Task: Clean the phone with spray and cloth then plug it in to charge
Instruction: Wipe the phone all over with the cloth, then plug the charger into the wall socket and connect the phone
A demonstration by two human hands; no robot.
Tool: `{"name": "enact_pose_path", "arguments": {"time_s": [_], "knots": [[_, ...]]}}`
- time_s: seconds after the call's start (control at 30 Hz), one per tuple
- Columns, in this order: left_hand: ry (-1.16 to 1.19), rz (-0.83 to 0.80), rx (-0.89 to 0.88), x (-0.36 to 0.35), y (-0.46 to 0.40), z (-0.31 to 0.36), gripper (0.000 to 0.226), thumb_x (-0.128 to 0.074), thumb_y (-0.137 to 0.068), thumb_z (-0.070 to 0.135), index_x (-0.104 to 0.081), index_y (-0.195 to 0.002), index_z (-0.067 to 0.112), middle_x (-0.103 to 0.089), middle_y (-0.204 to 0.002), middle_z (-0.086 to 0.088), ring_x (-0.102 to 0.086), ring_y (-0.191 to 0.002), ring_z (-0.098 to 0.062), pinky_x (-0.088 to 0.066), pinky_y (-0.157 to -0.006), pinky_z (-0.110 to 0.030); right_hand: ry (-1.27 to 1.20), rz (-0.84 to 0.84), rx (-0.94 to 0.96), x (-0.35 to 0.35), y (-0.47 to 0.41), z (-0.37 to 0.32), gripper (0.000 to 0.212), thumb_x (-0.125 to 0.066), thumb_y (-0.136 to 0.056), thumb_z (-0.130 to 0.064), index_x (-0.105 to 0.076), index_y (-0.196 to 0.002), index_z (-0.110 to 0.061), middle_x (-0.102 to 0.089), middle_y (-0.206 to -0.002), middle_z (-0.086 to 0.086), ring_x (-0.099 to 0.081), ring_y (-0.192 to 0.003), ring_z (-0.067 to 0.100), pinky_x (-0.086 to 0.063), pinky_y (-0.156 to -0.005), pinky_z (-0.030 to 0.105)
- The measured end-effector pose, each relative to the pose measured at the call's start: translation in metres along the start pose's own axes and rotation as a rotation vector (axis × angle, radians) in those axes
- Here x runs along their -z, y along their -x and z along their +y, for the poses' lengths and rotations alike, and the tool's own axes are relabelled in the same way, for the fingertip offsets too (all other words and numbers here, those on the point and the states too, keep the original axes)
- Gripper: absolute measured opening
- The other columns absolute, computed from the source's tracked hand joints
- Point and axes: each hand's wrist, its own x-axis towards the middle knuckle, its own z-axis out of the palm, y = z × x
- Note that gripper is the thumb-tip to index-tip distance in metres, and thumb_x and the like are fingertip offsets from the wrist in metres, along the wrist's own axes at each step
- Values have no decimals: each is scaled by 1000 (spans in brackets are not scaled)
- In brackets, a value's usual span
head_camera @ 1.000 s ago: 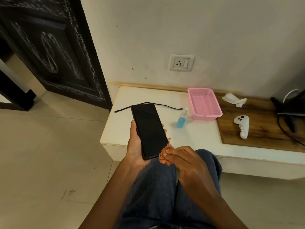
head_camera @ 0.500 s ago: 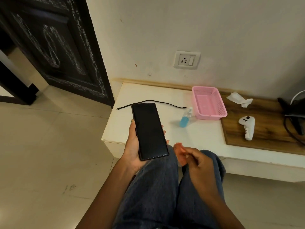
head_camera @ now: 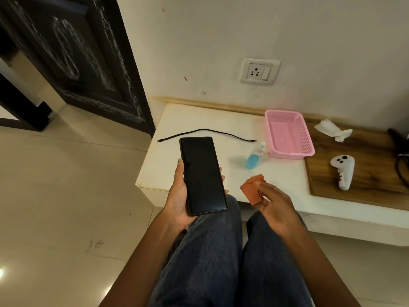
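Left hand [head_camera: 181, 193] clamps the phone [head_camera: 202, 175], long axis near-to-far; cable [head_camera: 207, 134] lies just beyond on the worktop [head_camera: 221, 120]; right hand [head_camera: 273, 200], its grip pinching the cloth [head_camera: 252, 189], is farther from the cable.

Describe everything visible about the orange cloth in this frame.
The small orange cloth looks like soft fabric, with a frayed, fuzzy top edge. It is folded or bunched into a rough rectangle and pinched at its lower right side by the fingers of the right hand, which covers part of it. It is held in the air above the front edge of the white tabletop, apart from the black-screened phone. Only the hand touches it. Whether it is damp cannot be told.
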Motion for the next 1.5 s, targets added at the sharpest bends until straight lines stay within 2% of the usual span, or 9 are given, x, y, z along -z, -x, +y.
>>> {"name": "enact_pose_path", "arguments": {"time_s": [0.13,0.27,0.47,0.67,0.9,1.07,1.13,1.27,1.5], "knots": [[-15,-7,9,0,-8,0,67,-30,-89,65,-74,-101,16,-70,-103,-11,-67,-92,-24,-50,-90,-48,600,224,162,4,-50,-5,15,-64,-85,-10,-59,-98,-6,-62,-106,13,-60,-91,23,-52,-81,35],[-29,8,26,-1,-15,-1,68,-30,-89,65,-72,-106,15,-68,-108,-12,-66,-95,-25,-47,-93,-50,983,203,153,6,-101,-5,28,-60,-89,-23,-60,-106,0,-62,-101,12,-60,-94,27,-50,-92,39],[-43,13,48,-3,-25,-2,66,-33,-88,65,-71,-107,15,-68,-105,-11,-65,-94,-25,-47,-93,-48,1095,200,89,22,-149,4,15,-50,-85,3,-64,-92,3,-62,-89,18,-57,-82,28,-49,-81,39],[-37,34,68,3,-31,-3,65,-34,-87,65,-72,-105,16,-69,-105,-11,-67,-93,-24,-54,-85,-46,1186,390,247,34,-156,9,22,-57,-81,-5,-64,-101,-4,-66,-109,13,-59,-101,30,-45,-87,34],[-97,140,43,14,-32,-5,65,-32,-86,66,-73,-105,19,-68,-113,-13,-66,-100,-26,-52,-91,-48,1003,488,356,15,-118,11,19,-56,-87,-17,-61,-103,-9,-56,-114,11,-56,-96,23,-40,-78,28],[-344,358,65,10,-43,-4,64,-29,-89,64,-64,-111,15,-68,-114,-15,-65,-105,-29,-48,-97,-49,672,64,276,-26,-67,18,18,-52,-93,-20,-60,-107,-13,-65,-91,2,-63,-81,17,-51,-64,22],[-437,422,70,6,-53,-4,60,-29,-92,61,-62,-110,14,-68,-110,-13,-65,-100,-28,-52,-91,-44,536,-94,135,-42,-54,21,18,-49,-95,-28,-59,-108,-20,-67,-93,-2,-66,-83,13,-53,-59,19],[-519,425,105,4,-83,-1,61,-24,-96,56,-64,-98,11,-72,-83,-10,-71,-70,-21,-56,-54,-26,459,-166,77,-58,-55,24,15,-47,-96,-32,-62,-93,-33,-67,-95,-10,-65,-89,10,-53,-57,16],[-800,440,107,16,-145,1,45,-19,-101,41,-54,-108,13,-61,-118,-16,-59,-97,-23,-45,-95,-39,511,-59,-18,-67,-99,16,15,-50,-95,-26,-50,-109,-23,-54,-100,-3,-54,-96,17,-48,-79,30]]}}
